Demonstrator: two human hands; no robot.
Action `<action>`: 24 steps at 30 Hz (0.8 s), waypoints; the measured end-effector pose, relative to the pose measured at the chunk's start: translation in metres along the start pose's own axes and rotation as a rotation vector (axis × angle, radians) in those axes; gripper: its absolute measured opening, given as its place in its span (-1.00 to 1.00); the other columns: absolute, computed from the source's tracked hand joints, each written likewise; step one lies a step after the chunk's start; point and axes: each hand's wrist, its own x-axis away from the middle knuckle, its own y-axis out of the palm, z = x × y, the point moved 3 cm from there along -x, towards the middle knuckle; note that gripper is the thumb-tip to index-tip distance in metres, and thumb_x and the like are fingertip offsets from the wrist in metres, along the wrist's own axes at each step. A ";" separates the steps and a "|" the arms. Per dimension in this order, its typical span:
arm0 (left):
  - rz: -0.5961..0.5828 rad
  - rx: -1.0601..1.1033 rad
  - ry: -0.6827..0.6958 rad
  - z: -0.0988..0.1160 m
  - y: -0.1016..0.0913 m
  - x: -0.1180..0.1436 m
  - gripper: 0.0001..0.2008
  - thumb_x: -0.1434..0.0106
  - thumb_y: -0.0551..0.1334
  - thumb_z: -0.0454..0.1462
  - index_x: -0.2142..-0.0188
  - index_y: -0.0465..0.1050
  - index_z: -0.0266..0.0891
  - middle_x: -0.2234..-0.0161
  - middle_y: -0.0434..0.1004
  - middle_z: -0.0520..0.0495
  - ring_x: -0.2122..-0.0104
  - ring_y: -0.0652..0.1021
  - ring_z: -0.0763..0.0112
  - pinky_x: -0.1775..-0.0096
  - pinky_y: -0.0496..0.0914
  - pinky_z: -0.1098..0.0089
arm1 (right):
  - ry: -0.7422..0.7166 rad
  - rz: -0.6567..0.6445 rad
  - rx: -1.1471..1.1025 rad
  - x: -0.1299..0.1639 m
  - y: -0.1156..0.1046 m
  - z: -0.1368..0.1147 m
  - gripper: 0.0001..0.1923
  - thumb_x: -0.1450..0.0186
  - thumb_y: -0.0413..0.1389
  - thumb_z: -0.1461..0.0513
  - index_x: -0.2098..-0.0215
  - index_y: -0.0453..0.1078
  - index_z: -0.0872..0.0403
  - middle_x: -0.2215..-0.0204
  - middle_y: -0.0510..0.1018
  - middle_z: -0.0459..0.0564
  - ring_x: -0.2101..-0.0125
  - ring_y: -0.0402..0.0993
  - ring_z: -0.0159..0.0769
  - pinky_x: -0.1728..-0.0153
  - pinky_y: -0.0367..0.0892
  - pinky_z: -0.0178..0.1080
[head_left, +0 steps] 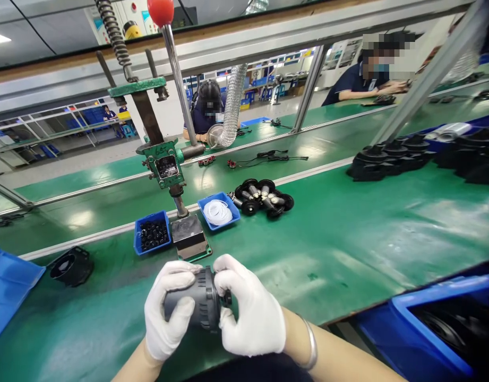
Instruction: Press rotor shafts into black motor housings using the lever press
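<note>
Both my hands wear white gloves and hold a dark grey cylindrical housing [202,305] low in the middle, above the green bench. My left hand [168,315] wraps around its left end. My right hand [250,313] grips its right end, fingers curled over a small black part there. Behind them stands a green hand press [166,164] with a red knob [160,10] on its lever and a grey block [188,233] at its base.
A blue tray of black rings [152,233] and a blue tray of white rings [218,211] flank the press. Black wheels with shafts [262,197] lie behind. A black housing [71,265], blue bins [9,281] [431,323] and stacked black parts [391,154] sit around. Other people work beyond.
</note>
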 end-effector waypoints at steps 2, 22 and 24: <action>0.002 0.021 -0.014 -0.001 0.001 -0.002 -0.84 -0.30 0.20 -0.24 0.12 0.42 -0.12 0.08 0.44 -0.14 0.07 0.53 0.11 0.09 0.45 0.12 | -0.022 -0.008 0.030 -0.001 -0.001 0.000 -0.53 0.19 -0.03 0.41 0.30 0.00 -0.01 0.31 0.12 -0.05 0.39 0.15 -0.28 0.39 0.23 -0.21; 0.117 0.404 -0.719 -0.104 0.021 -0.001 -0.64 -0.21 0.27 -0.02 0.17 0.48 -0.25 0.19 0.57 -0.14 0.06 0.53 0.17 -0.15 0.29 0.12 | 0.175 -0.145 0.415 0.020 0.027 0.058 -0.49 -0.17 0.25 0.23 -0.08 0.32 0.03 -0.03 0.43 0.14 0.01 0.36 0.05 0.01 0.36 0.16; -0.003 0.443 -0.679 -0.099 0.013 0.004 -0.48 -0.22 0.25 0.05 -0.01 0.40 -0.27 0.05 0.53 -0.22 -0.04 0.50 0.13 -0.17 0.29 0.10 | 0.199 -0.174 0.322 0.021 0.028 0.062 -0.47 -0.16 0.25 0.25 -0.10 0.32 0.01 -0.08 0.43 0.12 -0.08 0.32 0.04 -0.08 0.31 0.15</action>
